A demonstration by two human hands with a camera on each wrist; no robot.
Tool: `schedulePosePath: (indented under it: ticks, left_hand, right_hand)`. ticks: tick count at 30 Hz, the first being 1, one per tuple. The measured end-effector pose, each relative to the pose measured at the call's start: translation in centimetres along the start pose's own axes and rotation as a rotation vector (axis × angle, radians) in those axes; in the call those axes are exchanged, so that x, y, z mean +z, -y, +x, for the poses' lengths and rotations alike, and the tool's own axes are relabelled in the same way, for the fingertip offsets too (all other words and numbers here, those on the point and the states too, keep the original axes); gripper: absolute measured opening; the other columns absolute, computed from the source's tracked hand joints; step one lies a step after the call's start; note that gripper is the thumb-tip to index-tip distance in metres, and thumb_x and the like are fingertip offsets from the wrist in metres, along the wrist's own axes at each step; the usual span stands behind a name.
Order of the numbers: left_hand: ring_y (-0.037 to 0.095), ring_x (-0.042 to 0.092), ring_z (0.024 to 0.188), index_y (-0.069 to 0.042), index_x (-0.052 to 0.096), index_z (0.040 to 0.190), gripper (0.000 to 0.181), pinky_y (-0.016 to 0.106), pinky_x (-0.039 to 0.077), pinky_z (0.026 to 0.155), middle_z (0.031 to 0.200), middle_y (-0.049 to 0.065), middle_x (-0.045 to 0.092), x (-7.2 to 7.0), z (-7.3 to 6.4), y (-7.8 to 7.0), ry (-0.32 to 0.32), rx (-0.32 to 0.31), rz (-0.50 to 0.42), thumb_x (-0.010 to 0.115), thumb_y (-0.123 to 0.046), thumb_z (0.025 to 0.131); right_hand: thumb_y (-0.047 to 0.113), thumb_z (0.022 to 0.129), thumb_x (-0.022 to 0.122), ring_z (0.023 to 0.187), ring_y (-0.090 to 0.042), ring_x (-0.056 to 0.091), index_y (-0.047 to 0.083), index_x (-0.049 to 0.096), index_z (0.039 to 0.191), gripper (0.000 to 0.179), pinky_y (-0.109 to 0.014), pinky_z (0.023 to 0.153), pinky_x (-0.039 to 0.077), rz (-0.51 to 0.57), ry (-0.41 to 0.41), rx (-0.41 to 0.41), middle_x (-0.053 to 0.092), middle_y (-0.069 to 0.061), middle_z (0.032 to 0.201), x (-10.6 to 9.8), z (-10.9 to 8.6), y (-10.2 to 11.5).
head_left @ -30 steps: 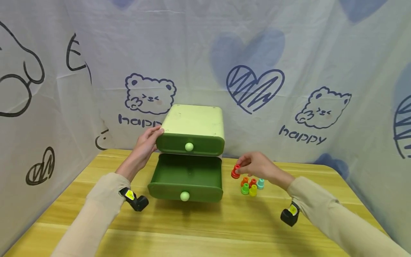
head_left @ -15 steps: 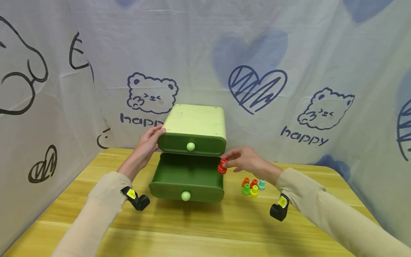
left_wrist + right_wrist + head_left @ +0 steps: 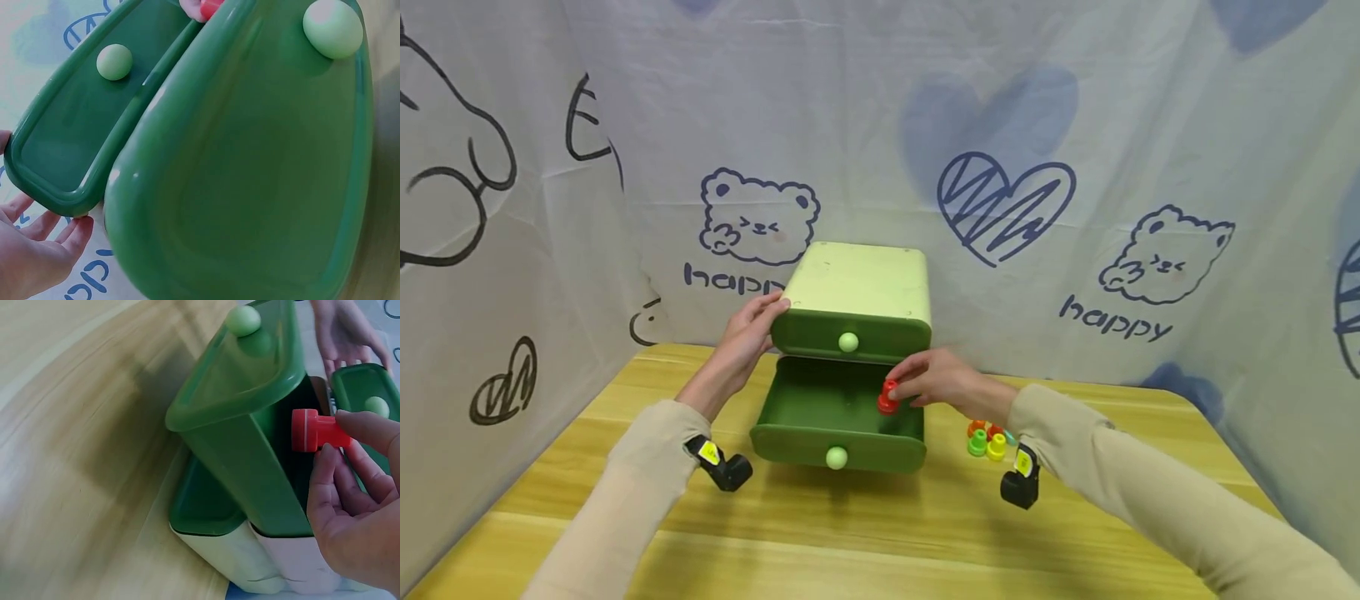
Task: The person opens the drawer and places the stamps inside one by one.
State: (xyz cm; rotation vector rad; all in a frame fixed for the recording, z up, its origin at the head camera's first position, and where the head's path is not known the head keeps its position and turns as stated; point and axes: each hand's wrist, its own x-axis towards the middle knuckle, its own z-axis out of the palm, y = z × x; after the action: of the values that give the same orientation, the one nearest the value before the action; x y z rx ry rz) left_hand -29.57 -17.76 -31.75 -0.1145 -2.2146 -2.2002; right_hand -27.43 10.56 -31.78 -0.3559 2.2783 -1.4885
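Observation:
My right hand point(image 3: 943, 382) pinches a small red toy peg point(image 3: 887, 400), stepped with a wide base, between thumb and fingertips. It hangs over the right part of the pulled-out green drawer point(image 3: 842, 446), its base downward. In the right wrist view the red peg point(image 3: 306, 430) shows beside the drawer's inner wall. At the upper left of the cream-topped drawer cabinet point(image 3: 861, 279), my left hand point(image 3: 745, 342) rests with its thumb near the top corner and fingers along the side. The upper drawer point(image 3: 880, 333) with its round knob is closed.
Right of the cabinet, several pegs stand on the wooden table: green point(image 3: 977, 444), yellow point(image 3: 996, 447), orange point(image 3: 975, 428), red and light blue, partly hidden by the right wrist. A closed lower drawer point(image 3: 209, 503) lies beneath the pulled-out one. A printed cloth point(image 3: 1000, 125) hangs behind.
My right hand has carried the red peg leftward from beside the other pegs to over the open drawer. The left hand has stayed on the cabinet; the view has shifted slightly.

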Motion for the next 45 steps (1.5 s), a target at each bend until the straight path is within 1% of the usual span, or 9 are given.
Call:
schedulePosePath:
  ticks: [4, 13, 19, 25, 28, 37, 45]
  left_hand:
    - [0.030, 0.042, 0.127, -0.006, 0.026, 0.152, 0.064, 0.039, 0.037, 0.106, 0.151, 0.015, 0.031, 0.2, -0.1, 0.1, 0.003, 0.002, 0.006, 0.050, -0.034, 0.100]
    - [0.030, 0.042, 0.127, -0.006, 0.026, 0.152, 0.063, 0.039, 0.037, 0.107, 0.152, 0.015, 0.030, 0.2, -0.3, -0.2, 0.000, 0.007, 0.011, 0.050, -0.034, 0.100]
    - [0.030, 0.042, 0.126, -0.005, 0.027, 0.151, 0.063, 0.039, 0.037, 0.107, 0.151, 0.016, 0.031, 0.2, -0.2, -0.2, -0.001, 0.015, 0.007, 0.050, -0.034, 0.100]
    - [0.030, 0.044, 0.125, -0.005, 0.028, 0.151, 0.062, 0.038, 0.038, 0.105, 0.148, 0.016, 0.034, 0.3, 0.1, -0.2, -0.001, 0.017, 0.001, 0.050, -0.033, 0.100]
    - [0.030, 0.044, 0.125, -0.005, 0.028, 0.151, 0.062, 0.038, 0.039, 0.105, 0.148, 0.017, 0.033, 0.4, 0.2, -0.2, -0.001, 0.017, -0.002, 0.051, -0.033, 0.100]
    - [0.029, 0.044, 0.125, -0.004, 0.028, 0.151, 0.062, 0.037, 0.039, 0.105, 0.148, 0.017, 0.033, 0.3, 0.1, -0.1, 0.000, 0.014, -0.009, 0.050, -0.032, 0.100]
    - [0.030, 0.041, 0.128, -0.005, 0.027, 0.151, 0.063, 0.039, 0.037, 0.107, 0.150, 0.015, 0.031, 0.1, -0.2, 0.0, -0.002, 0.021, -0.006, 0.049, -0.033, 0.100]
  right_hand:
    - [0.000, 0.083, 0.073, 0.080, -0.017, 0.063, -0.004, 0.068, 0.103, 0.021, -0.033, 0.075, 0.056, -0.058, 0.012, -0.009, 0.068, -0.009, 0.093, 0.5, 0.2, -0.1]
    - [-0.002, 0.082, 0.072, 0.080, -0.015, 0.063, -0.005, 0.069, 0.100, 0.018, -0.034, 0.078, 0.056, -0.114, 0.049, -0.097, 0.069, -0.007, 0.088, 1.8, 0.9, 0.1]
    - [-0.002, 0.083, 0.072, 0.081, -0.016, 0.065, -0.004, 0.069, 0.099, 0.017, -0.033, 0.076, 0.056, -0.139, 0.063, -0.099, 0.068, -0.008, 0.090, 2.6, 1.7, 0.4]
    - [0.000, 0.082, 0.074, 0.077, -0.015, 0.064, -0.003, 0.069, 0.099, 0.018, -0.032, 0.069, 0.055, -0.231, 0.077, -0.118, 0.069, -0.007, 0.089, 3.0, 2.3, 0.4]
    - [0.000, 0.082, 0.074, 0.077, -0.015, 0.064, -0.002, 0.069, 0.099, 0.018, -0.032, 0.068, 0.055, -0.253, 0.085, -0.120, 0.069, -0.007, 0.089, 3.1, 2.4, 0.2]
    - [0.000, 0.082, 0.074, 0.076, -0.015, 0.064, -0.002, 0.070, 0.097, 0.016, -0.031, 0.065, 0.054, -0.281, 0.083, -0.134, 0.070, -0.006, 0.088, 3.4, 2.7, 0.0]
    - [-0.002, 0.082, 0.073, 0.078, -0.015, 0.065, -0.004, 0.069, 0.100, 0.019, -0.030, 0.065, 0.054, -0.274, 0.091, -0.153, 0.071, -0.009, 0.090, 3.5, 2.6, 0.2]
